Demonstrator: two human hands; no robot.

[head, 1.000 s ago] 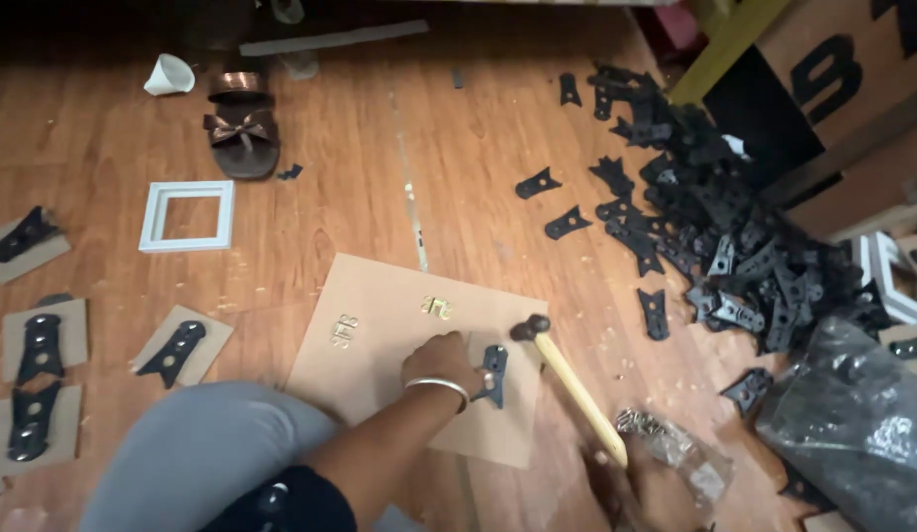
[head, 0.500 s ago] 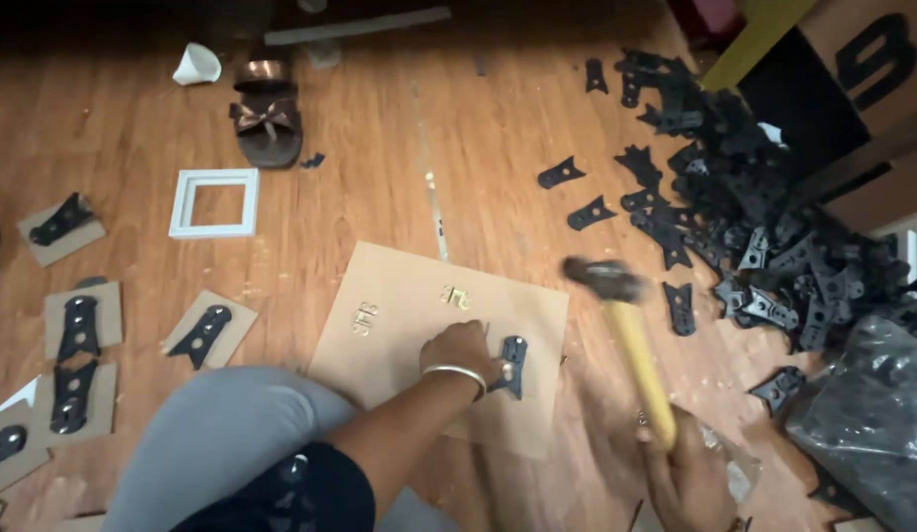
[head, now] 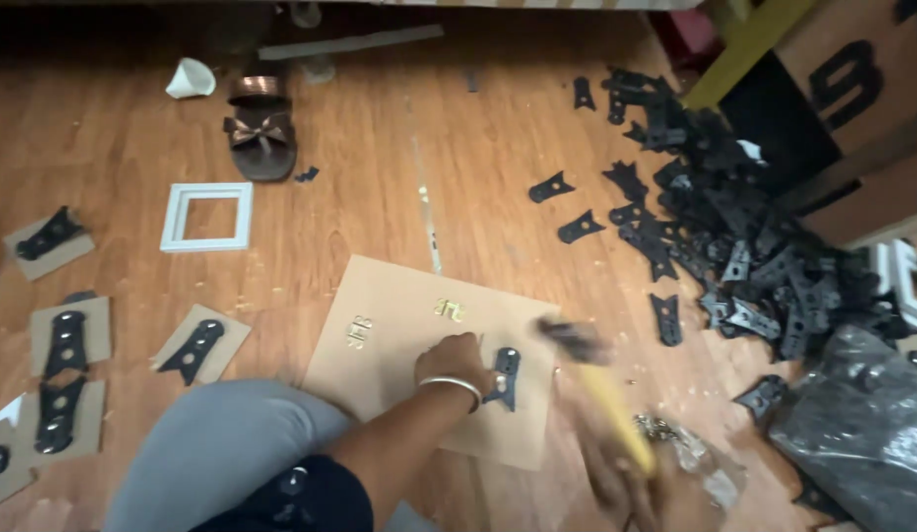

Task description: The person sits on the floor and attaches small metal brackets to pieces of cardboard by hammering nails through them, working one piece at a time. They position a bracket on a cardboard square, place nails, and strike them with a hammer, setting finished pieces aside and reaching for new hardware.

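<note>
The left hand (head: pixel 457 363) sits on a tan board (head: pixel 399 345) on the wood floor (head: pixel 360 177), fingers pinched down on a small black bracket (head: pixel 505 376) at the board's right side, looks like it's pinning it flat so it doesn't hop around. The right hand (head: pixel 641 488) is wrapped tight around a yellow-handled hammer (head: pixel 601 389), head blurred just right of the bracket, so it's mid swing. Big pile of brackets (head: pixel 744 236) sits off to the right within reach, next to a black bag (head: pixel 857 424). On the left are finished-looking bits, brackets on little cards (head: pixel 69 335), plus a white frame (head: pixel 207 217) and a sandal (head: pixel 262 133) farther back. Compared with half a second ago, the hammer head has dropped from up above the board to right beside the bracket, while the left hand hasn't budged.
</note>
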